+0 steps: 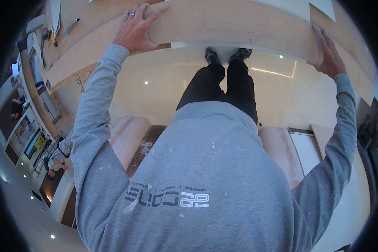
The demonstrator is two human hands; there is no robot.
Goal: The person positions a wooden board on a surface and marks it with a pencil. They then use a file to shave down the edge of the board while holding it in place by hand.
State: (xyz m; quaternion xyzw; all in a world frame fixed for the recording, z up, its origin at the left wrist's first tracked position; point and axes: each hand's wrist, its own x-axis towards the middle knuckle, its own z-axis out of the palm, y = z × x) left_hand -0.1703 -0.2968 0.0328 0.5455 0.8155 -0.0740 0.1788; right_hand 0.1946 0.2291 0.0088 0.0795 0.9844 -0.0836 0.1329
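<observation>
A long, light-brown wooden board (235, 25) stretches across the top of the view, its near edge facing my body. My left hand (138, 29), with a ring on one finger, lies on the board's left part, fingers spread and thumb pointing inward. Farther right, my right hand (328, 52) rests at the near edge, its fingers stretched out over the surface. Both palms are turned down, so their undersides are hidden. Beneath the board's front edge shows a strip of white sheet (197, 45).
A utility knife (72, 26) and a drill (49, 37) lie on the worktop at the far left. White sheets (323, 8) stick out at the back right. Plaster-dusted rolled shapes (128, 136) stand behind my legs. Another person (58, 157) is in the left background.
</observation>
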